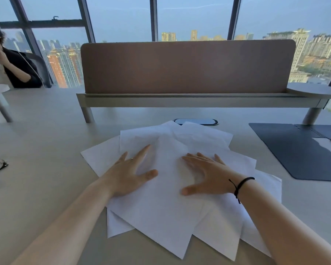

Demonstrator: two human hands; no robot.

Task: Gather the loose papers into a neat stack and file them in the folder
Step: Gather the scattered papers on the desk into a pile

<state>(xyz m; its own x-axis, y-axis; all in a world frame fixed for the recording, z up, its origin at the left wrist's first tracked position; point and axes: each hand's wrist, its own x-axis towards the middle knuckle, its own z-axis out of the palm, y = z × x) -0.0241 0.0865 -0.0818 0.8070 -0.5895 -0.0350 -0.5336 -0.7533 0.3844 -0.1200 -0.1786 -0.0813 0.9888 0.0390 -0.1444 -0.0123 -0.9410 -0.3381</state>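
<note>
Gathering has barely begun: left hand point(130, 174) and right hand point(206, 174) lie flat, fingers point(199, 156) spread, gripping nothing, on the fanned papers point(161, 217), which next need squaring before reaching the seemingly open folder point(294, 150).

Both forearms extend forward from the lower edge of the view, bare to the wrist, converging slightly toward the centre. The left hand point(130, 174) lies palm down, fingers spread and straight, thumb angled out to the right. The right hand point(206, 174) mirrors it — palm down, fingers splayed and pointing forward-left, thumb extended toward the left hand. The two thumbs are near each other but apart. Neither hand forms a grip; both are flat and open. A thin black cord point(240, 185) encircles the right wrist — one loose end hangs down.
</note>
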